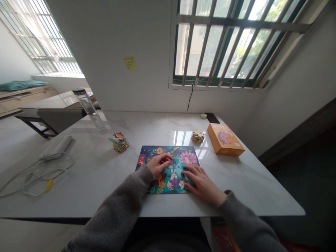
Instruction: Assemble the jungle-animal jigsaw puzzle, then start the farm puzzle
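A colourful jigsaw puzzle (174, 176) with a rabbit, a peacock and other animals lies flat on the white table in front of me. My left hand (159, 166) is over its left half, fingers loosely curved and thumb a little apart from them; no piece shows in it. Across the puzzle's right edge rests my right hand (201, 182), fingers spread and fingertips touching the picture. Both hands hide parts of the puzzle. One stack of puzzle pieces (119, 142) stands beyond it to the left, and a smaller stack (197, 137) stands beyond its right corner.
An orange box (225, 139) sits at the right of the marble-patterned table (105, 196). A clear bottle (88, 105) stands at the back left. A white device (56, 147) with a looped cable lies at left. A black flat object (212, 118) is near the wall.
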A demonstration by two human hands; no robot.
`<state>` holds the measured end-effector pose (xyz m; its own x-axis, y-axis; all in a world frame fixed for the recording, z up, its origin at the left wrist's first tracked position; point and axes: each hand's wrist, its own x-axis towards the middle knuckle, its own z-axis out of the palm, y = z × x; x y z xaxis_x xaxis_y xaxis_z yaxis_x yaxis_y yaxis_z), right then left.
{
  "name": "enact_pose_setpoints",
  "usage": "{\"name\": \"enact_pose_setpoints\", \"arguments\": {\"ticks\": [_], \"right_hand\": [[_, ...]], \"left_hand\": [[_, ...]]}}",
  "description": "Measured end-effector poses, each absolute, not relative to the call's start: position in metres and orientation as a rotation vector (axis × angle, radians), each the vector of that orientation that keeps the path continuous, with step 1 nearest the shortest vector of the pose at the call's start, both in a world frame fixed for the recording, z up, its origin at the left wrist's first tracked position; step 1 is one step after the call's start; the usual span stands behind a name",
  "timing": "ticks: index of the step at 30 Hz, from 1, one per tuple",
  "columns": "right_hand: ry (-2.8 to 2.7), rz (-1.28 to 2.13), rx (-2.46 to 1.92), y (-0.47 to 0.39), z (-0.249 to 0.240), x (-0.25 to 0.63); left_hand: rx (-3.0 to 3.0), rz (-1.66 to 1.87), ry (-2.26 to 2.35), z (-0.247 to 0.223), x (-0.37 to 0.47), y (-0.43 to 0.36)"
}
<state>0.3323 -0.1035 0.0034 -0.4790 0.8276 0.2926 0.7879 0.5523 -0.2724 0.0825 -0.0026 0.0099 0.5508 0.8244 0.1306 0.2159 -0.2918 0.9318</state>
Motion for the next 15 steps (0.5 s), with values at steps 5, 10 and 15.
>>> {"name": "enact_pose_setpoints", "arguments": {"ticks": [5, 10, 15], "right_hand": [[-2.378, 0.248, -1.340, -0.121, 0.005, 0.331], [-2.420, 0.210, -1.369, -0.125, 0.003, 0.332], [-2.542, 0.086, -1.380, -0.132, -0.002, 0.331]], "left_hand": [[1.821, 0.661, 0.873, 0.010, 0.074, -0.011], [2.155, 0.709, 0.888, -0.005, 0.051, -0.027], [2.671, 0.497, 1.170, -0.028, 0.016, -0.053]]}}
